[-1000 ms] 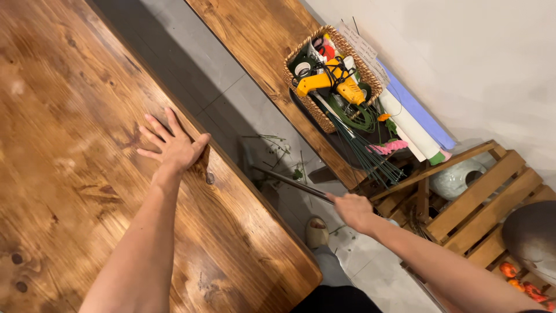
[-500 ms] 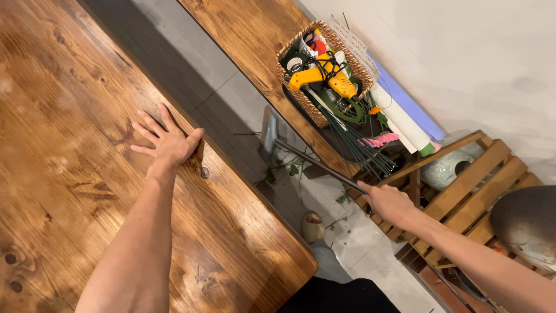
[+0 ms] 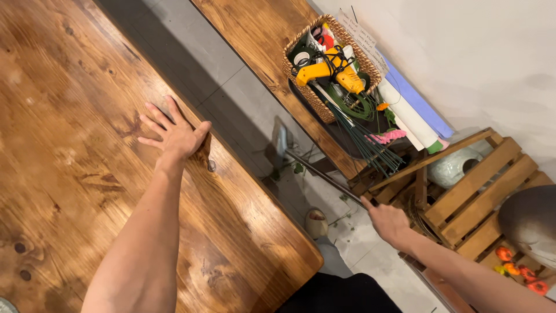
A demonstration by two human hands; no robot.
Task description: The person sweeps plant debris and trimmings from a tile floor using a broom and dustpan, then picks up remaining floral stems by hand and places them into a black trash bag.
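Observation:
My left hand (image 3: 174, 136) lies flat, fingers spread, on the edge of a brown wooden table (image 3: 69, 174). My right hand (image 3: 388, 223) is stretched out low over the grey floor and grips the end of a long thin dark handle (image 3: 327, 177). The handle runs up and left to a flat grey head (image 3: 280, 139) that rests on the floor between the table and a wooden bench (image 3: 260, 40). Small green leaf scraps (image 3: 289, 169) are scattered on the floor around the head.
A wicker basket (image 3: 298, 87) on the bench holds a yellow glue gun (image 3: 324, 66) and green wire stems. Paper rolls (image 3: 414, 119) lean on the wall. A wooden pallet crate (image 3: 480, 185), a pale vase (image 3: 452, 168) and orange flowers (image 3: 518, 269) are at right. My shoe (image 3: 315, 223) is on the floor.
My right hand has drawn back to the right along the floor with the handle, and the tool's head has shifted with it. My left hand stays on the table edge.

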